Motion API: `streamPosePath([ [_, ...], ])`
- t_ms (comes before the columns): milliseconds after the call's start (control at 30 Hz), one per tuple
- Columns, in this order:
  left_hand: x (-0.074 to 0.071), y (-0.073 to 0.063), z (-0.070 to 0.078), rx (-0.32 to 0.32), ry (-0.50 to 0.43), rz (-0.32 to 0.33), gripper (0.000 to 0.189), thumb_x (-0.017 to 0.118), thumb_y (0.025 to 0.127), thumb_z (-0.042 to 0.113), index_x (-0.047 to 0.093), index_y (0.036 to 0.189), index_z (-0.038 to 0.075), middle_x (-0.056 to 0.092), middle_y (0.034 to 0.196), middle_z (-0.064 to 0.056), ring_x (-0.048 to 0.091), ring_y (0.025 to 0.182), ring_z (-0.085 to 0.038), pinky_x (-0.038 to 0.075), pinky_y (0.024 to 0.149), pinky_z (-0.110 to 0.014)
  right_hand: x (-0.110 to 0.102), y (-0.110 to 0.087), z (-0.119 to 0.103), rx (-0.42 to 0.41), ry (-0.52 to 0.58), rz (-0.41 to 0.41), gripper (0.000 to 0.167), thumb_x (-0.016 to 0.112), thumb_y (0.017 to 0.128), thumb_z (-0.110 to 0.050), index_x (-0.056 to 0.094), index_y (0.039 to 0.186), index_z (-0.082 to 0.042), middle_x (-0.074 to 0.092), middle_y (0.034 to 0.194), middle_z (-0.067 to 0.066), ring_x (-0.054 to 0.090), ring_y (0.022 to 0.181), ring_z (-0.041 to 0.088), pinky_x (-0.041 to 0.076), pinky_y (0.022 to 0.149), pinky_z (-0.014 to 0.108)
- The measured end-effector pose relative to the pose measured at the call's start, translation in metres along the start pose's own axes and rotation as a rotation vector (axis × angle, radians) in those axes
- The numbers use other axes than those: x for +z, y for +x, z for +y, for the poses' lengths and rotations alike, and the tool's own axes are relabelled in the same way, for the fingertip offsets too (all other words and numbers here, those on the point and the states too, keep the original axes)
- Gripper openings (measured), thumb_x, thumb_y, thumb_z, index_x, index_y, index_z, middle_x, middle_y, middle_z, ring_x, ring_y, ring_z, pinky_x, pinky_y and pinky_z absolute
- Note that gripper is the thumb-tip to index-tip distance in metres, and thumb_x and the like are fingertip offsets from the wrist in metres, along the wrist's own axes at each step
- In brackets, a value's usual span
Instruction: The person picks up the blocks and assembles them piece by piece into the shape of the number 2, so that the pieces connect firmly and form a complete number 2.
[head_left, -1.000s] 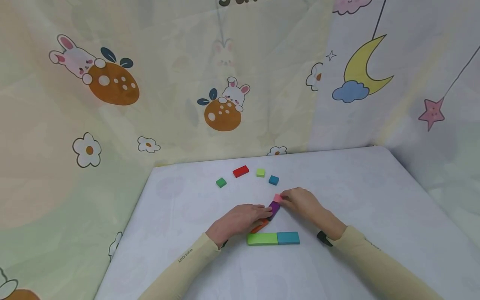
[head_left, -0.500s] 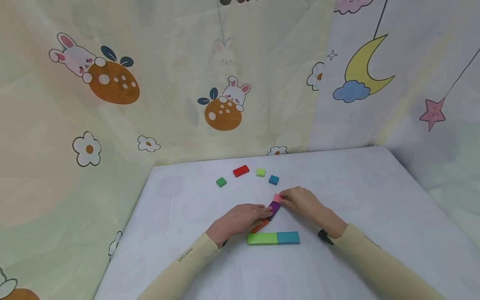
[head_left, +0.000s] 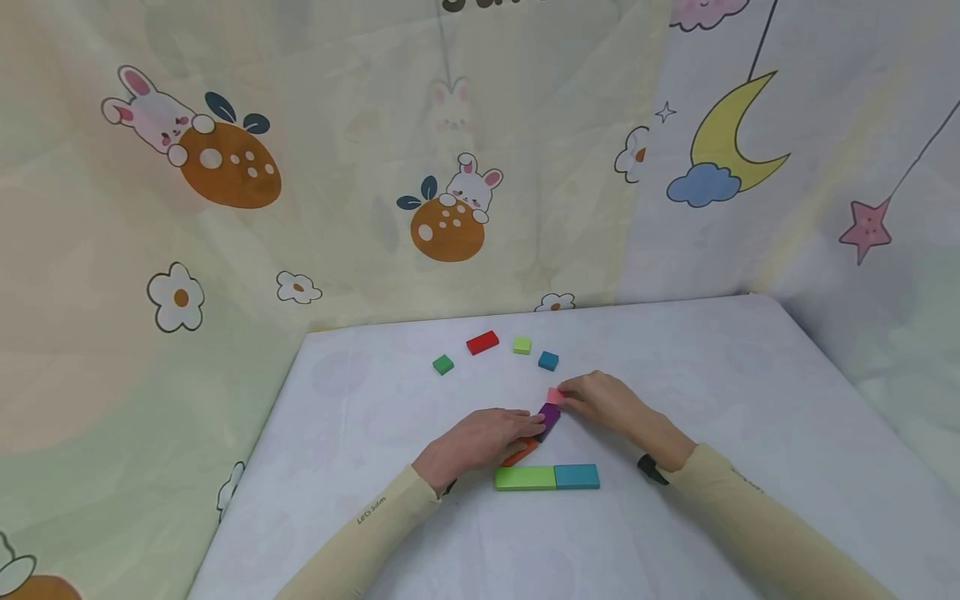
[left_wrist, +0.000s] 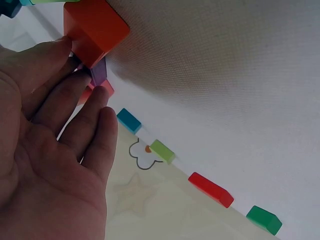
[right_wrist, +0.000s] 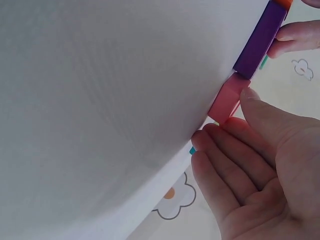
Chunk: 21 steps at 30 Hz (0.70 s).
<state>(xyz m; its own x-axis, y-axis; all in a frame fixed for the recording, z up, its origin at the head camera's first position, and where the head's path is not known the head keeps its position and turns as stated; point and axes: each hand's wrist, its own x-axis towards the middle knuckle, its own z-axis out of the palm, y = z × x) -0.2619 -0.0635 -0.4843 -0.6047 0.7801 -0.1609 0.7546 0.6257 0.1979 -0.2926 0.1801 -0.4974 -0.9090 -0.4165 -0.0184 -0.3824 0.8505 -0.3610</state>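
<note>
In the head view, my left hand (head_left: 483, 437) reaches over the orange block (head_left: 520, 452), its fingertips at the side of the purple block (head_left: 550, 422). Its thumb lies against the orange block (left_wrist: 95, 30) in the left wrist view, the fingers fairly straight. My right hand (head_left: 606, 402) pinches the pink block (head_left: 554, 396) between thumb and fingers at the purple block's far end. Orange, purple and pink blocks form a slanting line, with pink and purple end to end in the right wrist view. Below it lie a lime block (head_left: 525, 478) and a teal block (head_left: 577, 477), end to end.
Farther back on the white table (head_left: 375, 467) lie a green block (head_left: 443, 364), a red block (head_left: 482, 342), a small lime block (head_left: 522, 345) and a blue block (head_left: 548, 361). A printed cloth (head_left: 337, 208) hangs behind the table's back edge.
The right hand has shifted very slightly at the pink block. The left hand and the blocks stay practically where they were.
</note>
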Motion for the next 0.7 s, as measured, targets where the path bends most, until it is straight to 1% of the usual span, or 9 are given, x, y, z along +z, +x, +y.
streamPosePath([
  [267,0.0007,0.0005,-0.0005,-0.003,-0.013,-0.003,0.056,0.068,0.097,0.025,0.049,0.150,0.025,0.056,0.148,0.006,0.051,0.138,-0.015,0.049,0.108,-0.030,-0.0018,0.0001,0.0002,-0.020,-0.002,0.000,0.032,0.074,0.091,-0.023,0.074,0.118,-0.005,0.076,0.114,0.010,0.071,0.111,0.028,0.057,0.096,0.043],
  [533,0.0000,-0.0002,-0.0001,0.004,-0.010,0.003,0.056,0.068,0.097,0.025,0.050,0.150,0.024,0.057,0.148,0.006,0.051,0.139,-0.015,0.049,0.109,-0.031,-0.0006,0.0005,0.0017,-0.009,0.004,0.002,0.034,0.076,0.090,-0.023,0.074,0.119,-0.006,0.076,0.115,0.010,0.070,0.113,0.028,0.056,0.097,0.042],
  [700,-0.0009,0.0000,0.0005,-0.002,-0.014,-0.002,0.056,0.068,0.097,0.025,0.049,0.150,0.024,0.057,0.148,0.005,0.051,0.138,-0.015,0.049,0.108,-0.031,-0.0004,0.0016,0.0029,-0.019,0.001,0.000,0.033,0.076,0.089,-0.022,0.074,0.119,-0.006,0.076,0.114,0.010,0.070,0.112,0.028,0.057,0.096,0.041],
])
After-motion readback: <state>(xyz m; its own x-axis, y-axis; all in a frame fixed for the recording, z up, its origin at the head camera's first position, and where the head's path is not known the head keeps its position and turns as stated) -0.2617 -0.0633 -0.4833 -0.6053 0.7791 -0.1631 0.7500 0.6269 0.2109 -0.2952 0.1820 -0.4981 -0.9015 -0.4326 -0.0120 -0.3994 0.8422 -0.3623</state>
